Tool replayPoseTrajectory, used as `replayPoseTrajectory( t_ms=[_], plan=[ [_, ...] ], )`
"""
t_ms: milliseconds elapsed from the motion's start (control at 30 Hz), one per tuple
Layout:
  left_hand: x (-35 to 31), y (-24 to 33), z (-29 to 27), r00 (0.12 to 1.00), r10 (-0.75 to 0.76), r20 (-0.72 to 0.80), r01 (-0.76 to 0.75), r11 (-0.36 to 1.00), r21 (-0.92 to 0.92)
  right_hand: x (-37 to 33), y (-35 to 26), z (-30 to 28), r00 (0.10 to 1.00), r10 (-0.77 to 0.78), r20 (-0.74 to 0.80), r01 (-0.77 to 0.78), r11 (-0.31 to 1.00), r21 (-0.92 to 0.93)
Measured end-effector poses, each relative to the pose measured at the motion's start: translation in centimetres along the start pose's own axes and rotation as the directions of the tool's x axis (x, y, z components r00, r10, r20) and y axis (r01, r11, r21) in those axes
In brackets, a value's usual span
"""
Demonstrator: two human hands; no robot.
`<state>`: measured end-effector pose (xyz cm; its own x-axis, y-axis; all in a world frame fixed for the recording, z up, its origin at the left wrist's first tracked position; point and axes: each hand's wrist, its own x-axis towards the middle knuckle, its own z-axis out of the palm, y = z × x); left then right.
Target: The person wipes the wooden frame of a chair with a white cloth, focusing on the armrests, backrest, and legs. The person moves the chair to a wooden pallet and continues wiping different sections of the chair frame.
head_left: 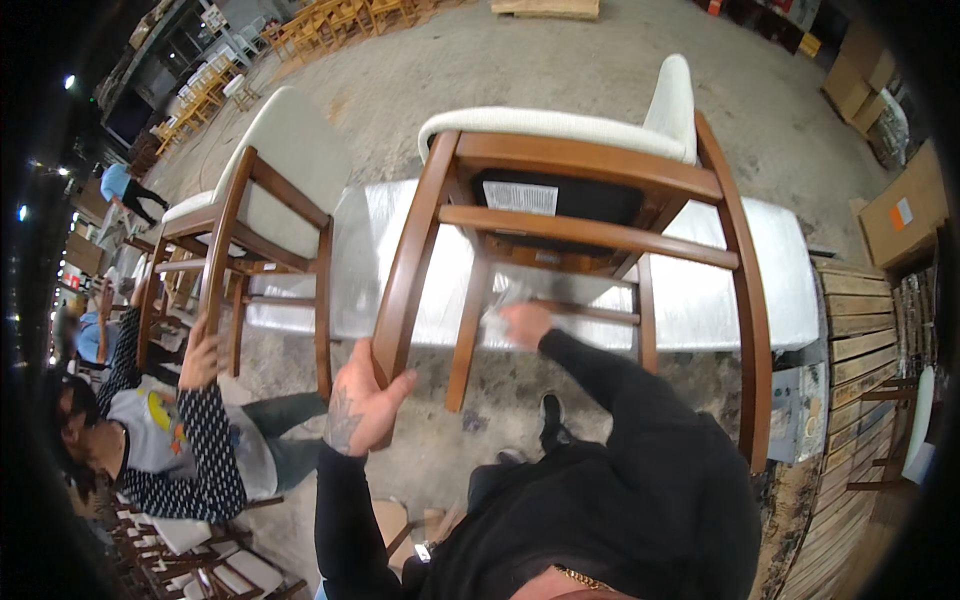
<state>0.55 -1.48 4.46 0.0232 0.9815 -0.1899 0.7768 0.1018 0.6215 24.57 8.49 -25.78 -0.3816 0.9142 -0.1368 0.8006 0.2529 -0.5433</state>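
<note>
A brown wooden chair (590, 235) with a cream upholstered seat and back is tilted over a long, plastic-wrapped platform, its dark underside facing me. My left hand (368, 398) is closed round one of its front legs, near the lower end. Beneath the seat, between the legs, my right hand (526, 324) is blurred beside an inner leg, fingers curled. Something pale shows at those fingertips, too smeared to name. To the left stands a second similar chair (285, 205), with another person's hand (200, 358) at its leg.
The wrapped platform (795, 270) runs across in front of me. A co-worker (190, 440) is close on my left. Wooden slats (860, 345) and cardboard boxes (905, 215) are at right. More chairs (215, 560) stand at lower left, others far back.
</note>
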Motion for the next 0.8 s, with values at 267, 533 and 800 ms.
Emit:
replayPoseTrajectory(
  t_ms=[267, 533, 800],
  plan=[
    [0.1, -1.0, -0.4, 0.982, 0.182, 0.045, -0.186, 0.977, 0.1, -5.2, -16.0, -22.8, 0.418, -0.347, -0.839, 0.303, 0.924, -0.231],
    [1.0, -3.7, 0.1, 0.948, 0.313, 0.048, -0.309, 0.948, -0.08, 2.8, -12.9, -26.7, 0.776, -0.031, -0.63, -0.322, 0.84, -0.437],
    [0.9, -3.9, 0.3, 0.931, 0.363, 0.033, -0.345, 0.908, -0.24, -11.6, 2.3, -34.0, 0.153, 0.463, -0.873, -0.9, 0.43, 0.071]
  ],
)
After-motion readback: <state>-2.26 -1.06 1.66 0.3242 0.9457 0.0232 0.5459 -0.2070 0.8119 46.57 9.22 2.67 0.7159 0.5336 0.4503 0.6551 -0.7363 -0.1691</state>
